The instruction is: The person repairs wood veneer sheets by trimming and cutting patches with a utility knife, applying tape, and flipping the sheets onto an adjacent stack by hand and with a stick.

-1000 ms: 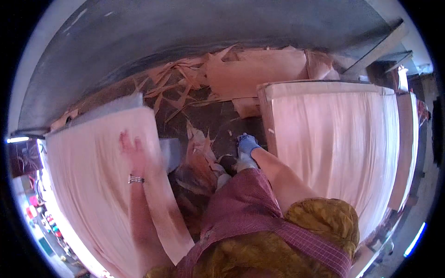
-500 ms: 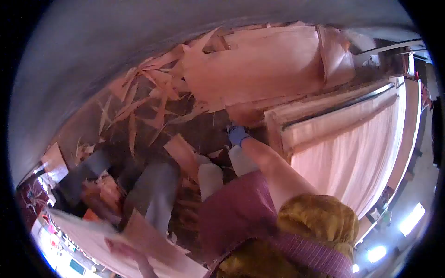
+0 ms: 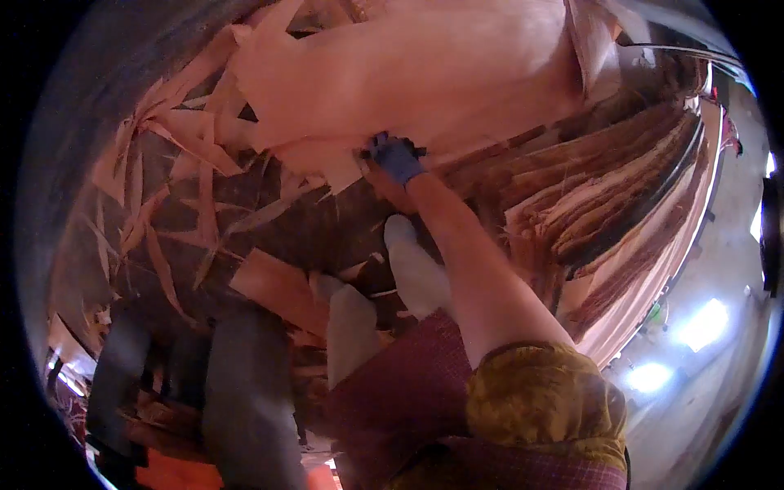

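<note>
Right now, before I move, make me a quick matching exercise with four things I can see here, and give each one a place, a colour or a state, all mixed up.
1. Right hand
2. Large sheet
3. Sleeve
4. Torn strips

A. Mustard-brown and bunched
B. Strewn at the left of the view
C. Gloved in blue
D. Spread across the top middle of the view

Right pairs: 1-C, 2-D, 3-A, 4-B.
</note>
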`<control>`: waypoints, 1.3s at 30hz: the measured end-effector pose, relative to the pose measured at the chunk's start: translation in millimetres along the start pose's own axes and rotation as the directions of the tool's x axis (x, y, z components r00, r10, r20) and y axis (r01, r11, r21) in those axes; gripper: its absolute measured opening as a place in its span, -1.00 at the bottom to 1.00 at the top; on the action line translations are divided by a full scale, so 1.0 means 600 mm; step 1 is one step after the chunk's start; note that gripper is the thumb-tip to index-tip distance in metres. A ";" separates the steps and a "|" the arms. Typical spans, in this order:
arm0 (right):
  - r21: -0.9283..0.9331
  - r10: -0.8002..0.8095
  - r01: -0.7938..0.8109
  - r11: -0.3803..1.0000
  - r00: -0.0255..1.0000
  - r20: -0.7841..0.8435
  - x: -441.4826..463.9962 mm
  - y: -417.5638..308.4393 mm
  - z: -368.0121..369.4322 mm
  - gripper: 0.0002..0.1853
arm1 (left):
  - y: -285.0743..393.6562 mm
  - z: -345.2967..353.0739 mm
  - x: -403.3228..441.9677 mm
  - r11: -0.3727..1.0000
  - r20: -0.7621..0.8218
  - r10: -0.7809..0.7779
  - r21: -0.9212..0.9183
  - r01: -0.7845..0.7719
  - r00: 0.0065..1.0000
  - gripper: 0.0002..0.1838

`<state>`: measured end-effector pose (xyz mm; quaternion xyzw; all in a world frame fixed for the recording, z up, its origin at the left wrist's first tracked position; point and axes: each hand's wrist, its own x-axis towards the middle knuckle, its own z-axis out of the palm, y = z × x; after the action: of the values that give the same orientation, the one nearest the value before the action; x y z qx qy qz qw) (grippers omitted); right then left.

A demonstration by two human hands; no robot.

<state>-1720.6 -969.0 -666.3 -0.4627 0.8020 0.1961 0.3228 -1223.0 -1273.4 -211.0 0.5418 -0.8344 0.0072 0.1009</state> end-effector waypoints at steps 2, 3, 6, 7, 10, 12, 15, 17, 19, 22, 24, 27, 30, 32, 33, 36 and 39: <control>0.188 0.012 -0.011 0.982 1.000 -0.004 -0.013 0.010 -0.010 -0.51 | -0.001 -0.004 0.002 1.000 -0.003 -0.001 -0.007 0.001 1.000 -0.31; 0.258 0.024 -0.007 0.966 0.998 -0.061 -0.040 0.011 -0.033 -0.51 | -0.002 -0.006 0.002 1.000 0.002 -0.003 -0.009 0.003 1.000 -0.30; 0.377 0.104 -0.020 0.926 0.973 -0.204 -0.093 0.017 -0.052 -0.52 | -0.007 -0.011 0.005 1.000 0.000 -0.004 -0.028 0.004 1.000 -0.29; 0.404 0.137 -0.024 0.914 0.958 -0.252 -0.105 0.016 -0.045 -0.52 | -0.009 -0.017 0.005 0.999 -0.005 -0.004 -0.032 0.004 1.000 -0.28; 0.388 0.177 -0.044 0.921 0.933 -0.312 -0.148 -0.008 -0.061 -0.58 | -0.016 -0.028 0.002 0.998 -0.010 -0.008 -0.056 0.008 1.000 -0.26; 0.449 0.200 -0.009 0.893 0.903 -0.380 -0.191 -0.031 -0.124 -0.65 | -0.022 -0.036 -0.002 0.997 -0.019 -0.016 -0.069 0.015 1.000 -0.25; 0.562 0.207 0.070 0.824 0.886 -0.415 -0.306 -0.084 -0.298 -0.66 | -0.023 -0.052 -0.015 0.995 -0.018 -0.032 -0.093 0.030 0.999 -0.23; 0.589 0.181 0.154 0.793 0.864 -0.469 -0.393 -0.128 -0.414 -0.63 | -0.027 -0.072 -0.042 0.992 0.002 -0.057 -0.111 0.057 0.998 -0.21; 0.565 0.127 0.282 0.775 0.807 -0.577 -0.480 -0.179 -0.506 -0.62 | -0.008 -0.116 -0.082 0.983 0.030 -0.086 -0.162 0.090 0.996 -0.20; 0.445 0.013 0.375 0.813 0.753 -0.657 -0.668 -0.242 -0.688 -0.59 | 0.081 -0.215 -0.144 0.910 0.135 -0.042 -0.403 0.093 0.990 -0.17; 0.339 -0.075 0.464 0.818 0.671 -0.737 -0.755 -0.291 -0.753 -0.55 | 0.198 -0.286 -0.165 0.750 0.238 0.109 -0.657 0.077 0.965 -0.15; 0.159 -0.154 0.585 0.795 0.448 -0.881 -0.880 -0.369 -0.827 -0.61 | 0.354 -0.329 -0.151 0.576 0.145 0.241 -0.817 -0.021 0.960 -0.11; 0.014 -0.278 0.611 0.791 0.380 -0.882 -0.981 -0.455 -0.859 -0.62 | 0.364 -0.330 -0.159 0.755 0.182 0.373 -0.630 -0.183 0.910 -0.40; -0.020 -0.451 0.827 0.562 0.286 -0.845 -1.038 -0.466 -0.868 -0.51 | 0.311 -0.334 -0.165 0.200 0.099 0.263 -0.979 0.046 0.960 -0.54; -0.059 -0.457 0.889 0.454 0.175 -0.872 -1.057 -0.475 -0.855 -0.46 | 0.276 -0.339 -0.171 -0.147 0.072 0.199 -0.984 0.102 0.977 -0.60; -0.089 -0.302 0.984 0.155 -0.039 -0.952 -1.060 -0.440 -0.819 -0.34 | 0.234 -0.495 -0.208 -0.301 0.084 -0.243 -0.954 0.007 0.967 -0.76; 0.315 -0.156 0.907 0.280 0.366 -0.917 -1.054 -0.427 -0.855 -0.18 | 0.191 -0.664 -0.282 -0.229 0.067 -0.529 -0.971 -0.067 0.846 -0.87</control>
<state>-1440.8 -1021.0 138.9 -0.5603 0.5944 -0.5474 0.1821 -1196.6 -1025.1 160.6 0.4048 -0.3708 -0.5427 0.6357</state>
